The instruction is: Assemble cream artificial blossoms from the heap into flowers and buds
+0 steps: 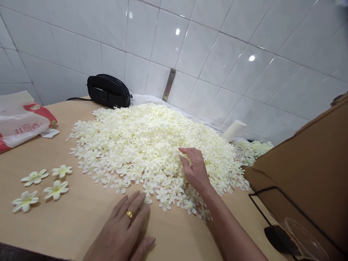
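Observation:
A wide heap of white artificial flower heads [152, 141] with pale yellow centres covers the middle of the table. Over the heap's near right part, my right hand [193, 168] reaches in with thumb and forefinger a little apart; I see nothing held between them. My left hand [122, 224], a gold ring on one finger, lies flat with fingers stretched out on the tabletop, fingertips at the heap's front edge. At the left, several larger flower heads [56, 190] with yellow-green centres lie apart from the heap.
A black pouch [108, 90] stands behind the heap against the tiled wall [212, 54]. On the left lies a red and white plastic bag [24, 121]. To the right are a cardboard box [307, 159], dark glasses [281, 239] and a white roll [234, 130].

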Demonstrator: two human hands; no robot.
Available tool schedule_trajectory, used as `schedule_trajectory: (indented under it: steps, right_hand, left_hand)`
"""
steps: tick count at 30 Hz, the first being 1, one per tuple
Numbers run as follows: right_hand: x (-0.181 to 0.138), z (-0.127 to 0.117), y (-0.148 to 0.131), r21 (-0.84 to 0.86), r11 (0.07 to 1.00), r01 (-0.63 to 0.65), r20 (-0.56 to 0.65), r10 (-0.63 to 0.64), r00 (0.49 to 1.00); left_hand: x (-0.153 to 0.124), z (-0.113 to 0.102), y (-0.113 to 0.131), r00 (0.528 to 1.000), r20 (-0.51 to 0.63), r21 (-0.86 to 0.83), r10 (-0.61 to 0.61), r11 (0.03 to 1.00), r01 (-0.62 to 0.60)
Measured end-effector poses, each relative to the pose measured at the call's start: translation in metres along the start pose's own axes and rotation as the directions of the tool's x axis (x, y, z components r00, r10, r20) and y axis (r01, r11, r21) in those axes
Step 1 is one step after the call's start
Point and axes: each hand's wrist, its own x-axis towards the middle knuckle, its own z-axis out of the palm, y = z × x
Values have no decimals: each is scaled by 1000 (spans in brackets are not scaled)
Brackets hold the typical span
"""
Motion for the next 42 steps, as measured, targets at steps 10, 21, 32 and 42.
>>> schedule_trajectory:
  steps: [10, 21, 32, 42]
  right_hand:
    - [-4, -1, 14, -118, 982, -145, -201, 119, 972]
    - [-10, 13, 1, -199, 973, 117, -35, -126, 991]
    - [-12, 12, 7, -233, 949, 213, -129, -247, 960]
    - [-19, -19, 15, 44, 999, 10, -282, 3, 959]
  left_hand:
    - [3, -6, 12, 988, 89, -11, -124, 992, 126]
    - [0, -1, 0, 1000, 17, 43, 22, 999, -23]
    - [6, -11, 13, 982, 133, -44, -134, 989, 141]
    - [2, -8, 5, 985, 152, -121, -86, 987, 105]
